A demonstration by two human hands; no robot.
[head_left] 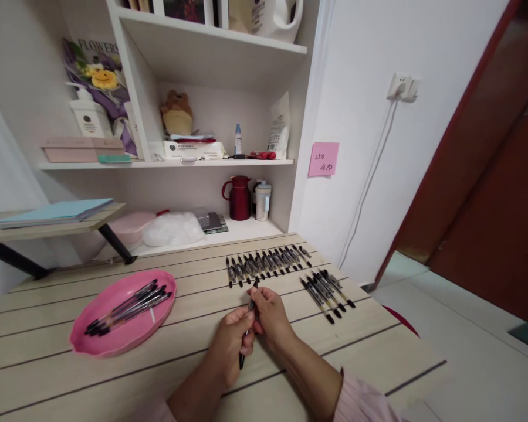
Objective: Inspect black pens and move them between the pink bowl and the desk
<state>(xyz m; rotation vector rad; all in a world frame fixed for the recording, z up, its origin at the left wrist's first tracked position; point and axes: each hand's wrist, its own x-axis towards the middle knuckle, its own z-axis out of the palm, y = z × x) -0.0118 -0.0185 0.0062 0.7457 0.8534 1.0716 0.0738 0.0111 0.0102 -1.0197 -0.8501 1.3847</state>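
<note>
Over the middle of the table, both hands are closed on one pen (242,360). My left hand (229,340) grips its lower part, whose black end sticks out below the fingers. My right hand (270,313) pinches the upper part, where a black tip shows above the fingers. What lies between the palms is hidden. Beyond the hands runs a long row of short pen parts with black ends (264,264). To the right, several longer pen pieces with black ends (328,290) lie side by side.
A pink oval tray (81,340) on the left holds several pens (132,308). Behind the table stands a white shelf unit (215,44) with a red jug (240,198) and a light cup (263,200). A small raised stand (110,212) carries blue papers (57,212).
</note>
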